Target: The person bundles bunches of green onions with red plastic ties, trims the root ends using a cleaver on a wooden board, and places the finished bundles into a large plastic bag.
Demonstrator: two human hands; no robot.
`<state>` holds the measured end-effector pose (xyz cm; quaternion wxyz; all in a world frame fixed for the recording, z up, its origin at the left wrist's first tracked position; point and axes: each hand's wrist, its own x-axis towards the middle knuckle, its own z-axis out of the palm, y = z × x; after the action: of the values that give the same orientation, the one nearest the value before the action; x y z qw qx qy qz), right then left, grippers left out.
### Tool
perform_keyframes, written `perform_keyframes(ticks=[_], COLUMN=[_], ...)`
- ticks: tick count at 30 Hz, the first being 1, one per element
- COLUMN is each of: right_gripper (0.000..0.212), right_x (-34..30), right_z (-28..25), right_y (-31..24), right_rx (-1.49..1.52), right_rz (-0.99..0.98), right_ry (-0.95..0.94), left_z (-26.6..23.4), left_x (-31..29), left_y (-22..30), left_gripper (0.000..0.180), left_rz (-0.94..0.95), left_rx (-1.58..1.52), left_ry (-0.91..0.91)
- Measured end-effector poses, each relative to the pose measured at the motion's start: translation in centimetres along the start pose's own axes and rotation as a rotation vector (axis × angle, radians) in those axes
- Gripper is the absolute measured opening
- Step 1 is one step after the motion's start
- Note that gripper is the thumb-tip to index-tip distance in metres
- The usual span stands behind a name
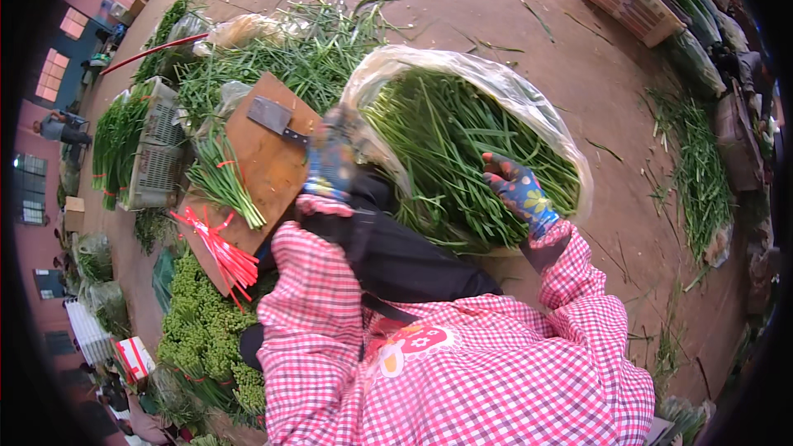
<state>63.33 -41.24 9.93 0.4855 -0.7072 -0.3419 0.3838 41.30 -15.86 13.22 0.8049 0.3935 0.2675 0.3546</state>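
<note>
Beneath the fingers of the right hand [524, 192], in a blue, flower-printed glove: a deep heap of long, slender, dark green leafy stalks [454, 132], inside a wide, translucent white plastic bag [376, 66]; right fingertips seemingly slightly apart; cannot tell whether pinching a stalk; just up-left of the fingers of the left hand [329, 161], similarly gloved but blurred: a rectangular grey metal cleaver [269, 116] with a dark handle, flat on a brown wooden board [277, 173]; cannot tell whether clamped on that handle or merely beside it.

Chief risk, by judgement: a nicked finger, from reaching across the board without minding the blade; also possible: bent or torn leaves, from tugging against the tangle; a slumped bag rim, from pressure by the right wrist.

In texture: thin, crinkled film around smooth, limp greens; hard, flat metal on worn-looking wood; below-left of the left fingers, a red-tied, pale-ended green bundle [227, 177]; lower still, a fan of flat, glossy red strips [221, 254].
</note>
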Motion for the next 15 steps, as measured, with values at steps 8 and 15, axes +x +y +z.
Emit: perform_keyframes(ticks=[8, 15], right_gripper=[0.068, 0.075], right_x=[11.3, 12.1], right_z=[9.4, 14.9], right_y=[3.8, 1.2], right_rx=[-0.745, -0.646], right_rz=[-0.316, 0.012], right_ry=[0.384, -0.021], left_z=[-1.9, -11.5], left_x=[2.6, 6.3], left_y=[-12.2, -15.1], left_gripper=[0.046, 0.038], left_rz=[-0.584, -0.302], left_rx=[-0.221, 0.162], left_ry=[0.587, 0.586])
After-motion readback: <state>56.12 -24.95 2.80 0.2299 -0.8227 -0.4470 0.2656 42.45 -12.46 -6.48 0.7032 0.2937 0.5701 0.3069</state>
